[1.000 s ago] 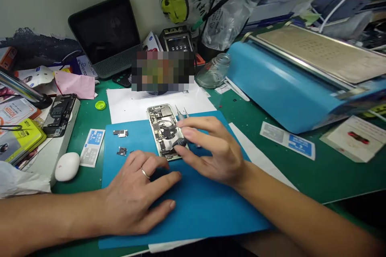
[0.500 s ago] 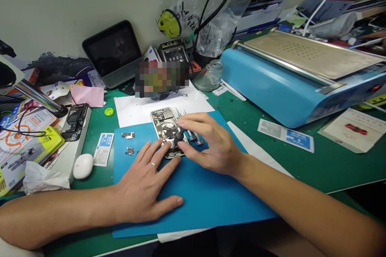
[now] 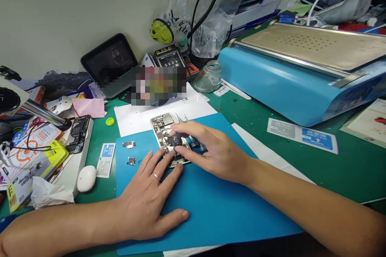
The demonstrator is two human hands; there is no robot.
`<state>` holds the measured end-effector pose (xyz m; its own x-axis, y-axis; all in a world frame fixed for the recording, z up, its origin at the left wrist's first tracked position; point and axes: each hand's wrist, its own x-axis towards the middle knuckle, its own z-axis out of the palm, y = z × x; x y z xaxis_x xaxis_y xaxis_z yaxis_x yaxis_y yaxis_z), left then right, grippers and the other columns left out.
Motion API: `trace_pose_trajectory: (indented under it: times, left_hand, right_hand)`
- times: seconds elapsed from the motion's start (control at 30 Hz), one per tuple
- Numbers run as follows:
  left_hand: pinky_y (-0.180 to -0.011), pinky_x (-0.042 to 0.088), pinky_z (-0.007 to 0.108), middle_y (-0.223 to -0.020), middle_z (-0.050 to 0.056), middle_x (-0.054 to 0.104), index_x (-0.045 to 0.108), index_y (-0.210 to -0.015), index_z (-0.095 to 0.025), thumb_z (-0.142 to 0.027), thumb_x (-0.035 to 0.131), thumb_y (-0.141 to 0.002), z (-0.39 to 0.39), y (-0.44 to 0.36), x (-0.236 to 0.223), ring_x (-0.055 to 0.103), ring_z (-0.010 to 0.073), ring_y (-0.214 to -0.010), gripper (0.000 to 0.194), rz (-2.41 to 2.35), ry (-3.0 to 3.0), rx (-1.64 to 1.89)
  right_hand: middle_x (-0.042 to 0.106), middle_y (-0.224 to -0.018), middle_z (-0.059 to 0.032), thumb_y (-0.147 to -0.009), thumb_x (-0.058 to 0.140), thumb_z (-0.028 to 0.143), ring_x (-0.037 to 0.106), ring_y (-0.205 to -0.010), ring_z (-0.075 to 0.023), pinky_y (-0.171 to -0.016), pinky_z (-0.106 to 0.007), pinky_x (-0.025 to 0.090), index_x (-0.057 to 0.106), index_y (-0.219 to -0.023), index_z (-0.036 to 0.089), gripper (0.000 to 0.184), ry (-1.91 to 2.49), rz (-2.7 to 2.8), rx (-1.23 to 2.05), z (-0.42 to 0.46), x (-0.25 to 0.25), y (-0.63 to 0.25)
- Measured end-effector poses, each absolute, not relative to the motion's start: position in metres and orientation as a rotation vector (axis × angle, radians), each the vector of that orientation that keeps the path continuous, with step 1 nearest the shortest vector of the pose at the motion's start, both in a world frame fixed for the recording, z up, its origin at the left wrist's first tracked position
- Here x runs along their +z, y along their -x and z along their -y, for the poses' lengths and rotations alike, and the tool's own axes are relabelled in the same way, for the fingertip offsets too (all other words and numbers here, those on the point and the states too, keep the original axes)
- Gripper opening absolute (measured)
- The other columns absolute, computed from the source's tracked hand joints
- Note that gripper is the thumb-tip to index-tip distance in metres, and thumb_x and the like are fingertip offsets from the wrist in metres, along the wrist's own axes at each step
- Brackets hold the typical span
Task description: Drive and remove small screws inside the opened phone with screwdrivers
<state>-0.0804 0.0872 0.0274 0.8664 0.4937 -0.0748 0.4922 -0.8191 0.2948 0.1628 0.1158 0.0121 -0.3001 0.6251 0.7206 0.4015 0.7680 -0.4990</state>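
An opened smartphone (image 3: 163, 122) with its inner parts bare lies on the blue mat (image 3: 205, 204), its top end near a white paper sheet. My left hand (image 3: 150, 192) rests on the mat with fingers spread, the fingertips at the phone's lower left edge. Over the lower half of the phone, my right hand (image 3: 217, 148) pinches a dark screwdriver (image 3: 178, 138) between thumb and fingers; its tip is hard to make out. Slim tools (image 3: 194, 143) lie partly hidden behind that hand. Left of the phone are a small metal part (image 3: 129, 144) and a small circuit piece (image 3: 131, 161).
A blue heating machine (image 3: 271, 84) stands at the right, with a glass jar (image 3: 209, 76) beside it. To the left are a white earbud case (image 3: 87, 178), a second opened phone (image 3: 79, 134) and stacked boxes (image 3: 37, 168). A dark screen (image 3: 110, 60) stands at the back.
The camera view has shifted slightly. My right hand still holds the screwdriver over the phone, and my left hand stays spread at its edge.
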Motion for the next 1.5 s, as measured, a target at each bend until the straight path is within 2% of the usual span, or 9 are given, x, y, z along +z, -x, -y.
trace_pose_trajectory:
  times: [0.1, 0.27, 0.47, 0.77, 0.97, 1.3, 1.5]
  left_hand:
    - [-0.124, 0.019, 0.077, -0.175, 0.022, 0.019, 0.02, -0.169, -0.016, -0.056, 0.06, -0.103, -0.0876, 0.0797, 0.0272, 0.015, 0.0443, -0.162, 0.087, -0.738, -2.743, 0.009]
    - [-0.123, 0.02, 0.078, -0.174, 0.021, 0.02, 0.02, -0.169, -0.017, -0.056, 0.059, -0.104, -0.0875, 0.0797, 0.0273, 0.014, 0.0441, -0.162, 0.086, -0.733, -2.737, -0.001]
    - [-0.122, 0.016, 0.08, -0.174, 0.02, 0.023, 0.021, -0.169, -0.018, -0.056, 0.061, -0.102, -0.0868, 0.0803, 0.0272, 0.017, 0.0463, -0.161, 0.087, -0.745, -2.727, 0.035]
    - [-0.126, 0.015, 0.075, -0.175, 0.017, 0.019, 0.001, -0.171, -0.016, -0.056, 0.06, -0.103, -0.0866, 0.0797, 0.0258, 0.006, 0.0433, -0.163, 0.098, -0.74, -2.722, 0.07]
    - [-0.126, 0.018, 0.074, -0.174, 0.018, 0.025, 0.0, -0.171, -0.016, -0.054, 0.063, -0.102, -0.0864, 0.0793, 0.0276, 0.008, 0.0434, -0.163, 0.101, -0.74, -2.714, 0.081]
    - [-0.126, 0.021, 0.072, -0.174, 0.018, 0.023, 0.013, -0.169, -0.011, -0.057, 0.062, -0.102, -0.0861, 0.0792, 0.0274, 0.007, 0.043, -0.163, 0.095, -0.746, -2.749, 0.055]
    - [-0.127, 0.022, 0.07, -0.173, 0.022, 0.023, 0.024, -0.165, -0.007, -0.059, 0.061, -0.101, -0.0861, 0.077, 0.0244, 0.009, 0.0433, -0.163, 0.091, -0.756, -2.742, 0.09]
  right_hand:
    - [0.077, -0.122, -0.0068, -0.099, 0.063, 0.014, 0.078, -0.103, -0.0192, -0.087, -0.032, 0.067, 0.049, -0.146, 0.025, 0.05, 0.832, 1.902, 0.326, -0.1138, 0.0095, -0.1627]
    - [0.079, -0.109, -0.0047, -0.099, 0.063, 0.014, 0.08, -0.096, -0.0184, -0.083, -0.03, 0.068, 0.05, -0.145, 0.024, 0.048, 0.869, 1.841, 0.37, -0.1127, 0.0089, -0.1643]
    - [0.078, -0.11, -0.0052, -0.098, 0.066, 0.013, 0.079, -0.098, -0.0174, -0.087, -0.029, 0.068, 0.051, -0.142, 0.025, 0.048, 0.874, 1.781, 0.404, -0.1115, 0.0079, -0.1646]
    - [0.077, -0.112, -0.0065, -0.098, 0.067, 0.017, 0.079, -0.097, -0.0176, -0.085, -0.03, 0.067, 0.05, -0.141, 0.026, 0.047, 0.876, 1.702, 0.543, -0.1094, 0.0053, -0.1629]
    - [0.077, -0.114, -0.0063, -0.098, 0.067, 0.016, 0.078, -0.098, -0.018, -0.086, -0.031, 0.068, 0.05, -0.143, 0.028, 0.05, 0.861, 1.696, 0.518, -0.1088, 0.005, -0.164]
    - [0.074, -0.126, -0.0088, -0.097, 0.068, 0.014, 0.077, -0.102, -0.0185, -0.091, -0.033, 0.068, 0.046, -0.149, 0.03, 0.059, 0.851, 1.746, 0.414, -0.1094, 0.0034, -0.166]
    - [0.073, -0.118, -0.0049, -0.093, 0.07, 0.009, 0.077, -0.099, -0.0196, -0.089, -0.037, 0.068, 0.049, -0.149, 0.033, 0.065, 0.849, 1.716, 0.407, -0.1071, 0.0018, -0.168]
